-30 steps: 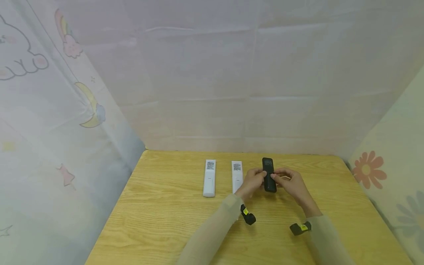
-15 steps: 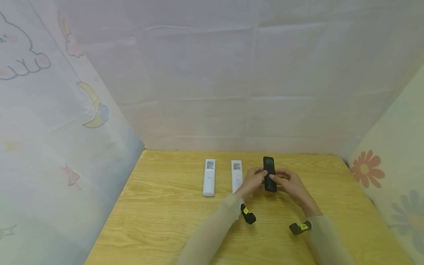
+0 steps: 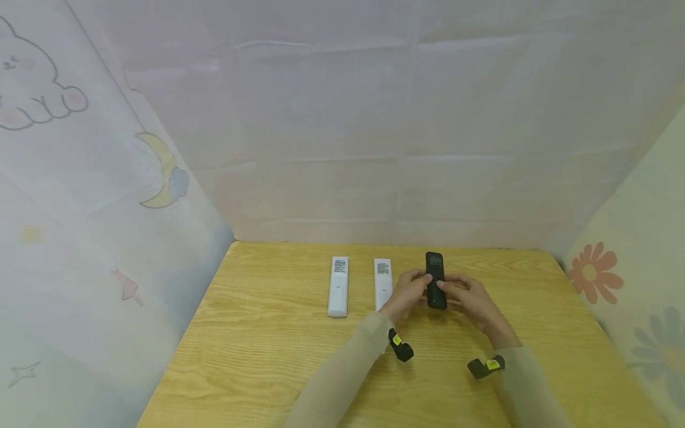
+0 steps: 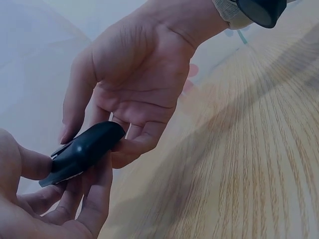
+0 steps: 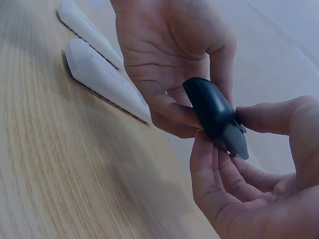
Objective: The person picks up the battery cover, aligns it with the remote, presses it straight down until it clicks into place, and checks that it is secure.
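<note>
A black remote control (image 3: pixel 436 291) is held between both hands above the right half of the table, its labelled back facing up. My left hand (image 3: pixel 409 292) pinches its left side, thumb on top and fingers beneath. From the other side my right hand (image 3: pixel 473 299) grips it the same way, thumb laid on the back. Seen end-on in the left wrist view, the black remote control (image 4: pixel 87 150) has fingers of both hands curled under it. In the right wrist view the remote control (image 5: pixel 214 112) is raised over the wood.
Two white remote controls lie label side up on the wooden table (image 3: pixel 257 356): one (image 3: pixel 338 291) stands further left, the other (image 3: pixel 382 282) is partly covered by the left hand. Printed cloth walls (image 3: pixel 332 178) enclose the table at the back and sides.
Both hands keep their hold on the black remote control, which has shifted very slightly away from me. The white remote controls stay in place.
</note>
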A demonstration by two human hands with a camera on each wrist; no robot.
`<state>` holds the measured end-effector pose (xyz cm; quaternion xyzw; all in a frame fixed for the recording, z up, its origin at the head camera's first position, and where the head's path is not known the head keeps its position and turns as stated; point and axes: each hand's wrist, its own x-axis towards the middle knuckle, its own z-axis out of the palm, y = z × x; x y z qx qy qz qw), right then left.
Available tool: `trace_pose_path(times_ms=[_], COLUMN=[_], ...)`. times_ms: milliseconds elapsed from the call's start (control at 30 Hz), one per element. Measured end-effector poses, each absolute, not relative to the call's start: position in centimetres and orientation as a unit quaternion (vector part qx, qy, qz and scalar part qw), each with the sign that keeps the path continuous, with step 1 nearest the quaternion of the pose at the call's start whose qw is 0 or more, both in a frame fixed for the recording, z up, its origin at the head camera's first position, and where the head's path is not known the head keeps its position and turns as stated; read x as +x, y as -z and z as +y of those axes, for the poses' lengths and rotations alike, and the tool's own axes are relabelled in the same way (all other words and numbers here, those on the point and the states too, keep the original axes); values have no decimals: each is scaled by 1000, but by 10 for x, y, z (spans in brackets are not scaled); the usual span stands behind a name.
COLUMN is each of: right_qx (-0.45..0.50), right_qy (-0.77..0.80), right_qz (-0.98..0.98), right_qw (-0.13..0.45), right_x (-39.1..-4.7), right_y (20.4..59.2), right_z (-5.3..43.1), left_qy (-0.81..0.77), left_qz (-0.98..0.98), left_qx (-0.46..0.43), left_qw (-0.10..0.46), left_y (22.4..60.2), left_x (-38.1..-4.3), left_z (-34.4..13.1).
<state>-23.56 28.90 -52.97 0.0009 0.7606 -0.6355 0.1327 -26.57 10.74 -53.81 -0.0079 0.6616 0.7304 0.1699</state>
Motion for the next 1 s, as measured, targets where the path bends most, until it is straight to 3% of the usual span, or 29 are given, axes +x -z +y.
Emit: trace_pose_path(times_ms=[1000], right_qx=[6], right_qy=[658], right_qz=[741], right_qw=[133], right_x=[-235], right_y=[534], right_z=[298], left_qy=[-694], left_qz=[700], left_qx=[-2], left_qw=[170], left_y=[540], left_x=[-267], left_z=[105])
